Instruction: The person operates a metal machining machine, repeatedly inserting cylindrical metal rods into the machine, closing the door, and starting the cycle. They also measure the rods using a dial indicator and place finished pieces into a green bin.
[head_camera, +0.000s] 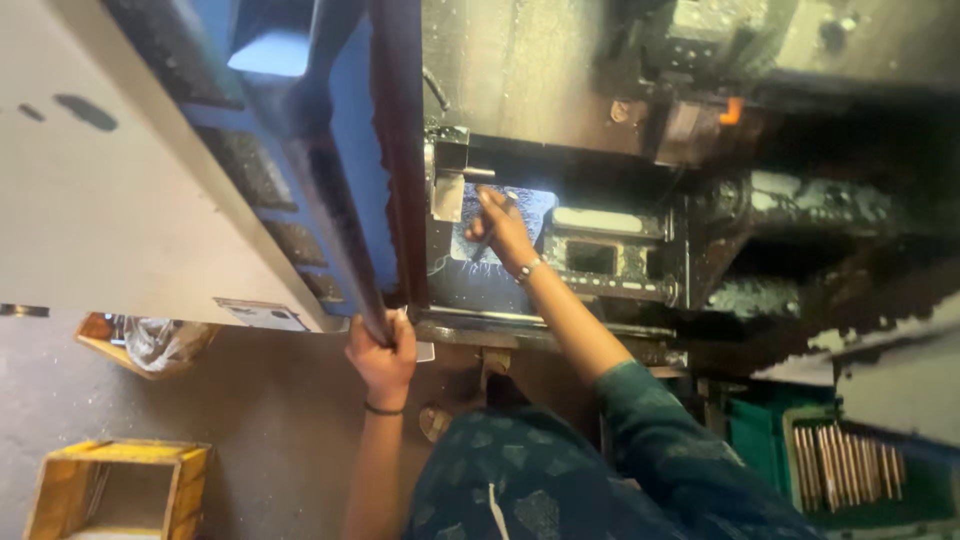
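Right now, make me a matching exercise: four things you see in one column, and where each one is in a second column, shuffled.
Things:
1. left hand
2. right hand
3. yellow crate
4. copper-coloured rods

Places:
A. in a green bin, lower right
B. grip closed around the dark bar of the machine door
C. on the floor, lower left
D. reaching inside the machine opening

Pairs: 1-B, 2-D, 3-C, 4-A
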